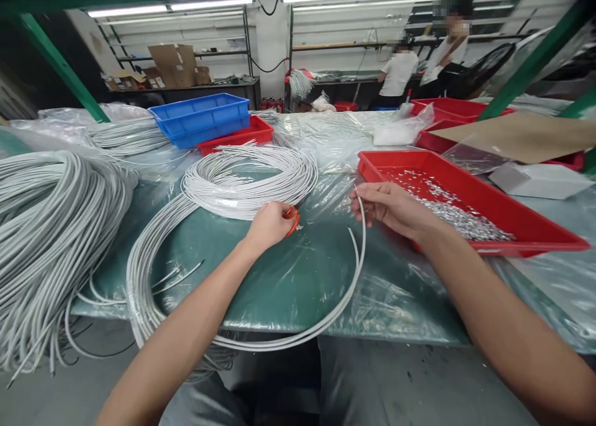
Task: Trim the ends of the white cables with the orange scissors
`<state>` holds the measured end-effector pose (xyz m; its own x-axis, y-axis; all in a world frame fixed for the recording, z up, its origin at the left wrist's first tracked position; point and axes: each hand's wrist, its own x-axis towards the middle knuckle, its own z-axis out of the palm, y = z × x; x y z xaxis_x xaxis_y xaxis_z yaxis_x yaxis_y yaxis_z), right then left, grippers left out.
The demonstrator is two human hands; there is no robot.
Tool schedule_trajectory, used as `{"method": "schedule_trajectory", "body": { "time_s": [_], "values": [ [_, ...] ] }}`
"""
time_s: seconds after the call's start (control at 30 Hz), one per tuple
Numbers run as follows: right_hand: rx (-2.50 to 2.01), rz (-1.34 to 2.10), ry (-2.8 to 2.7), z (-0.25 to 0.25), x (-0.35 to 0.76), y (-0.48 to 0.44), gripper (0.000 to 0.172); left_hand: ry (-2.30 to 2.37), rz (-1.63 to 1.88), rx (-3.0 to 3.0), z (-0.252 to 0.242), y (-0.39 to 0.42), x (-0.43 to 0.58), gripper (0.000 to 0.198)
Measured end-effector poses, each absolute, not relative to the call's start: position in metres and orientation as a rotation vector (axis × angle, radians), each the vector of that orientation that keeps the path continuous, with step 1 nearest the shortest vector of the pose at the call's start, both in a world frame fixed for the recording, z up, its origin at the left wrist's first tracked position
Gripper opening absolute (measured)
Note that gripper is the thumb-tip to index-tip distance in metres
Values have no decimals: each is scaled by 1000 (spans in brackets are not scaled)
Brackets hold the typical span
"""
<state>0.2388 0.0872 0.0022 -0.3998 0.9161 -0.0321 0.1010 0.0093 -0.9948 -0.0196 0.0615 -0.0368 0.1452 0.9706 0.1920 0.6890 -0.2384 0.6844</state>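
My right hand (384, 205) pinches the end of a white cable (363, 240) between thumb and fingers, beside the near-left side of a red tray (493, 247). A second cable end (352, 240) stands free just below that hand. Both strands curve down past the table edge and round to the left into a loose coil (139, 271). My left hand (270, 224) is closed around a small tool with orange handles (292, 221); its working end is hidden. Right behind this hand lies a wound coil of white cable (223, 199).
Small silvery metal pieces (460, 218) lie in the red tray. A large cable bundle (60, 227) hangs over the table's left front edge. A blue bin (200, 118) rests partly on another red tray (258, 131). Two people are at the back right, beyond the plastic-covered table (288, 289).
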Motion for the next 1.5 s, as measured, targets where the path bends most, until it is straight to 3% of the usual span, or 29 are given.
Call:
{"method": "schedule_trajectory", "body": {
  "time_s": [0.13,0.27,0.43,0.53,0.63,0.73,0.9,1.07,1.3,1.5],
  "values": [
    [-1350,1219,-1860,-4,251,97,36,1640,831,2012,-35,63,-21,16],
    [-1580,905,-2063,-19,260,107,25,1638,808,2057,-34,60,-20,20],
    [-1408,492,-2017,-19,244,95,20,1626,815,2081,-32,57,-18,24],
    [-1084,621,-2218,-17,220,73,26,1623,820,2087,-31,56,-18,24],
    [-1034,580,-2574,-17,211,60,27,1624,817,2092,-30,56,-18,24],
    [-1214,349,-2671,-13,221,61,36,1630,808,2098,-30,56,-17,24],
    [-1545,412,-2774,0,238,65,40,1636,792,2117,-31,56,-16,22],
    [-1816,141,-2667,-7,224,60,50,1644,782,2130,-30,54,-16,22],
    [-1775,521,-2513,-25,217,68,29,1635,806,2145,-29,54,-15,22],
    [-1362,975,-2260,-32,207,69,31,1425,890,1981,-32,54,-15,24]
  ]
}}
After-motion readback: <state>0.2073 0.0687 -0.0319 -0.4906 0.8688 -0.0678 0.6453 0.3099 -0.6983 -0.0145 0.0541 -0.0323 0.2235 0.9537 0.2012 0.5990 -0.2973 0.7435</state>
